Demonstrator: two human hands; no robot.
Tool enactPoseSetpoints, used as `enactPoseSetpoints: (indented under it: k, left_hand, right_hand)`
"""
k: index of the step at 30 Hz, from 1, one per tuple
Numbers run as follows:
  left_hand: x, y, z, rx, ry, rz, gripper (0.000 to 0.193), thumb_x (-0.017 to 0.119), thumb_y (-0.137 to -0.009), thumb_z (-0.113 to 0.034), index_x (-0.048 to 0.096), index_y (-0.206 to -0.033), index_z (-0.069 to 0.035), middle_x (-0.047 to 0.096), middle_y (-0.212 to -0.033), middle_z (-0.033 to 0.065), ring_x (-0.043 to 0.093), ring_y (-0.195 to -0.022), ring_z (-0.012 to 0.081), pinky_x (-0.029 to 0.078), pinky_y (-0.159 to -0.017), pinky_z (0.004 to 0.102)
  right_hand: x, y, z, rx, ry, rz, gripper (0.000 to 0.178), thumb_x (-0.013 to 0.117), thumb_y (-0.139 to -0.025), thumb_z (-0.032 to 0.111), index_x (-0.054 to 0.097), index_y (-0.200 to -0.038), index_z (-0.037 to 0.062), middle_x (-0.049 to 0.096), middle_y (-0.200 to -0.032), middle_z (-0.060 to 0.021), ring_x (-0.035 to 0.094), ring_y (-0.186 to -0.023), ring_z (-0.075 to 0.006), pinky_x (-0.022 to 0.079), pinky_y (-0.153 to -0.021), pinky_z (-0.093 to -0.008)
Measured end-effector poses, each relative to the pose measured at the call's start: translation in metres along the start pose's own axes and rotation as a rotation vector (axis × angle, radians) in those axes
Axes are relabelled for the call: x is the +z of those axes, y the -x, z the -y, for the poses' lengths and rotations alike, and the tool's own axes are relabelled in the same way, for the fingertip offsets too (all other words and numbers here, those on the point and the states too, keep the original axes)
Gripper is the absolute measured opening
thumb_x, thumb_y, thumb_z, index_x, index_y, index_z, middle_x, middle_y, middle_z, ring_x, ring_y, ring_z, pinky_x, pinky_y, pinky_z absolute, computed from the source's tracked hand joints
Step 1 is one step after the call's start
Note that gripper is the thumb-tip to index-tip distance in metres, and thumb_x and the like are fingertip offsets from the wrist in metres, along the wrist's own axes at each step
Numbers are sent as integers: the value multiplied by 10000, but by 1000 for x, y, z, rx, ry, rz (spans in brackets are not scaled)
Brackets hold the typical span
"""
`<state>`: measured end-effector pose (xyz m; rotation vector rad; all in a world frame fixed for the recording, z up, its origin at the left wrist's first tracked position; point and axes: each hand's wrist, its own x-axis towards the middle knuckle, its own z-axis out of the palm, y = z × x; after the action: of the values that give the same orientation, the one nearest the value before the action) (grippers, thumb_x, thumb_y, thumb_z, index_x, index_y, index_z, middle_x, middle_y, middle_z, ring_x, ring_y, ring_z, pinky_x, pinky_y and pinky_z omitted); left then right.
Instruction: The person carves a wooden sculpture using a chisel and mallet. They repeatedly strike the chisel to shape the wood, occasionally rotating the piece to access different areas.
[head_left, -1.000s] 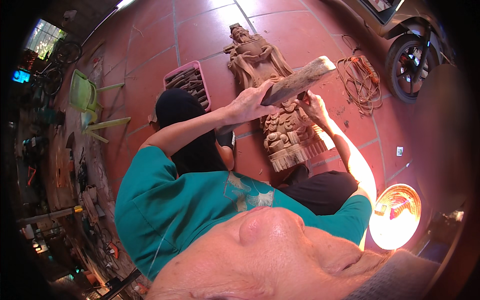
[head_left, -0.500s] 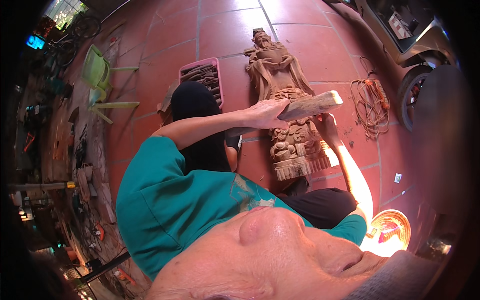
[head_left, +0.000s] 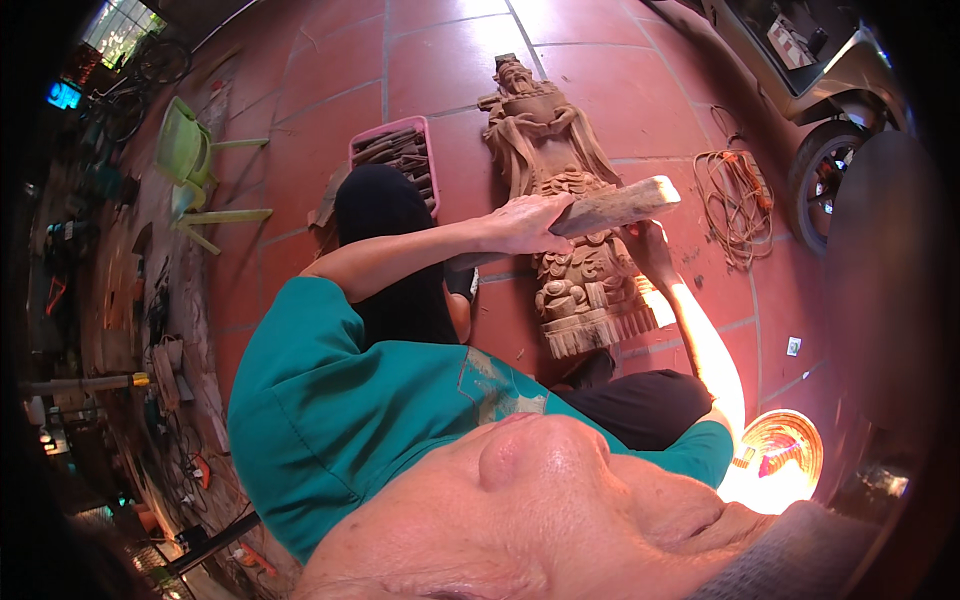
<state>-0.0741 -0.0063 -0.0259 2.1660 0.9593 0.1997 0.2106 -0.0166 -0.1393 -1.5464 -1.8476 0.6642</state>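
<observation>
A carved wooden statue (head_left: 542, 125) of a bearded, robed figure lies on its back on the floor, head away from me, fringed base near my legs. My left hand (head_left: 528, 223) is closed around a thick wooden mallet (head_left: 622, 204), a club-like bar with a pale, worn end. The mallet crosses above the middle of the statue and hides part of its carving. Beside the statue's lower right side, just under the mallet, my right hand (head_left: 648, 248) is closed with bent fingers. Whatever it grips is hidden.
A pink tray (head_left: 431, 165) of carving tools stands beyond my left knee. Farther left is a green plastic chair (head_left: 184, 150). At the right are a coiled orange cord (head_left: 735, 205), a motorbike wheel (head_left: 826, 185) and a brightly lit round basket-like object (head_left: 803, 440).
The whole view has shifted slightly, moving the scene a little to the left. Both hands keep nearly the same places over the statue, and the mallet stays in my left hand.
</observation>
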Motion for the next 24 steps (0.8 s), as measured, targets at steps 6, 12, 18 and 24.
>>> enactPoseSetpoints:
  k: [6, 12, 18, 24]
  left_hand:
    - [6, -2, 4, 74, -21, -51, 697, 748, -829, -384, 450, -1278, 58, 651, -853, 290, 656, -891, 440, 476, -804, 501]
    - [3, -1, 1, 54, -12, -24, 705, 747, -830, -382, 445, -1288, 61, 649, -827, 285, 661, -840, 438, 484, -772, 494]
    - [6, -3, 6, 89, -9, -36, 713, 749, -831, -386, 441, -1292, 63, 648, -831, 288, 658, -844, 443, 485, -770, 492]
    - [4, -1, 3, 78, 0, -31, 725, 750, -829, -384, 439, -1306, 65, 649, -855, 293, 654, -868, 449, 482, -790, 494]
  right_hand:
    - [7, 0, -23, -8, 25, -15, 259, 751, -877, 228, 698, -1005, 9, 707, -845, -136, 664, -734, -246, 525, -707, -362]
    - [8, 2, -19, -36, -3, -55, 248, 754, -876, 223, 703, -991, 10, 709, -827, -130, 664, -717, -242, 525, -698, -358]
    - [5, 2, -18, -31, 0, -29, 266, 756, -877, 226, 689, -1004, 2, 722, -882, -150, 704, -760, -263, 546, -704, -365]
    - [-3, 4, -1, -42, 53, -19, 271, 749, -883, 226, 680, -1018, 1, 719, -898, -166, 707, -778, -267, 546, -713, -370]
